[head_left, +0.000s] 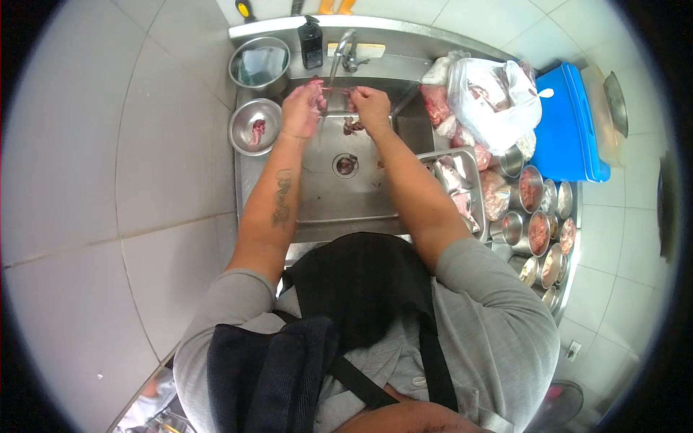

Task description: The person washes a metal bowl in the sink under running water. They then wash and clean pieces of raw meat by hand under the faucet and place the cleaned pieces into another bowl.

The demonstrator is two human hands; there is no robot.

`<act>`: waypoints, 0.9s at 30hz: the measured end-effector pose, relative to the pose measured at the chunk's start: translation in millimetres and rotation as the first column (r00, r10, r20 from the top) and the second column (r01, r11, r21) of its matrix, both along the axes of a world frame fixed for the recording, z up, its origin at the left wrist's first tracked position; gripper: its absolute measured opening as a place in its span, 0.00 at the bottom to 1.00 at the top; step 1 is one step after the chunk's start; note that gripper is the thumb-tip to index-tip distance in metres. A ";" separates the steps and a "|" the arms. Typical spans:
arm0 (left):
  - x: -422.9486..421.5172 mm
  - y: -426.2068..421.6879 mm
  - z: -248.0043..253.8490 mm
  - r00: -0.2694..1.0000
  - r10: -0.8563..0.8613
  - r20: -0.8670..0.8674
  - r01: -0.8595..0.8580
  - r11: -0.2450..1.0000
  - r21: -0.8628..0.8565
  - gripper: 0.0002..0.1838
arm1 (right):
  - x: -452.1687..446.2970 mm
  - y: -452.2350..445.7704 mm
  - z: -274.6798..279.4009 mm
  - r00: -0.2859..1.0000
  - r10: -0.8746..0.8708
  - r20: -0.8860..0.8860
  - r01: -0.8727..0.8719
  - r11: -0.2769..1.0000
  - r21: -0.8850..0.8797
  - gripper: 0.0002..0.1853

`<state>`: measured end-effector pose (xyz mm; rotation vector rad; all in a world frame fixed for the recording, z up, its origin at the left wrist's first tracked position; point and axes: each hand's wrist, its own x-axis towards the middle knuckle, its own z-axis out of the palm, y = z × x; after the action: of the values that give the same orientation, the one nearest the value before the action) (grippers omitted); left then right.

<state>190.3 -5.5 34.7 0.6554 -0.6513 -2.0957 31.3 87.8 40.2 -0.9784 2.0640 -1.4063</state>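
A piece of raw meat (315,88), pinkish red and wet-looking, is held at the upper center of the frame, above the back of a stainless steel sink (317,206). A thin, reddish strand appears to stretch from it toward the right; its exact outline is blurred and partly hidden by fingers.

The left hand (298,114) closes around the meat, fingers curled, at the end of a tattooed forearm reaching straight up the frame. The right hand (372,108), angled inward from the right, pinches the far end between bent fingers. The two hands are apart, on either side of the curved faucet (351,40).

Dark scraps (353,128) lie in the sink near the right hand, above the round drain (345,166). At upper left, a metal bowl (239,136) holds a small red piece, beside a larger bowl (237,76) and a black pump bottle (311,47). At right, plastic bags (498,101), a metal tray (471,173), a blue box (567,123) and round metal containers (530,189) of food crowd the counter (567,289).
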 end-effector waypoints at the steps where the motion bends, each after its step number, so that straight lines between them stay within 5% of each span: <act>1: 2.4 -2.3 0.6 1.000 -0.003 0.003 0.003 1.000 -0.001 0.10 | -6.3 3.8 -5.1 1.000 -0.003 0.003 0.003 1.000 -0.001 0.11; 4: 10.4 -5.3 10.3 0.999 -0.032 0.003 0.032 0.999 -0.004 0.10 | -22.3 17.8 -23.7 0.998 -0.055 -0.015 0.057 0.988 0.144 0.11; 6: 14.1 -7.2 19.1 0.992 -0.115 0.053 0.118 0.992 -0.051 0.12 | -33.5 23.8 -58.6 0.944 0.097 -0.316 0.016 0.942 0.336 0.10; 10: 13.3 -15.2 27.6 0.971 -0.223 0.090 0.230 0.970 -0.082 0.14 | -34.0 24.5 -93.3 0.887 0.260 -0.382 -0.127 0.932 0.340 0.13; 11: 12.6 -14.3 32.2 0.963 -0.245 0.111 0.255 0.964 -0.080 0.15 | -24.6 17.0 -85.9 0.982 0.182 -0.055 -0.172 0.972 0.159 0.15; 13: 9.9 -14.5 34.3 0.953 -0.271 0.138 0.283 0.956 -0.080 0.16 | -3.9 2.2 -48.3 0.945 0.143 0.293 -0.139 0.990 -0.034 0.17; 15: 4.9 -15.0 31.9 0.929 -0.316 0.192 0.332 0.942 -0.055 0.15 | 15.8 -5.6 2.8 0.594 0.151 0.790 0.096 0.962 -0.256 0.16; 19: -2.6 -12.1 19.2 0.931 -0.348 0.106 0.355 0.933 -0.053 0.15 | 3.0 -30.5 -14.3 0.797 0.327 0.508 -0.174 0.929 -0.325 0.15; 21: -5.9 -6.0 18.6 0.934 -0.216 0.286 0.255 0.961 -0.106 0.13 | -4.8 -35.1 -13.0 0.930 0.266 0.254 -0.211 0.952 -0.224 0.14; 27: -11.3 -0.6 13.9 0.983 -0.161 0.082 0.168 0.983 -0.074 0.13 | 0.4 -29.9 1.0 0.863 0.358 0.355 -0.263 0.921 -0.288 0.12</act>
<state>179.1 -6.1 48.6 0.6565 -0.8539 -2.1916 31.7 57.9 41.3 -0.9644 1.3948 -1.5381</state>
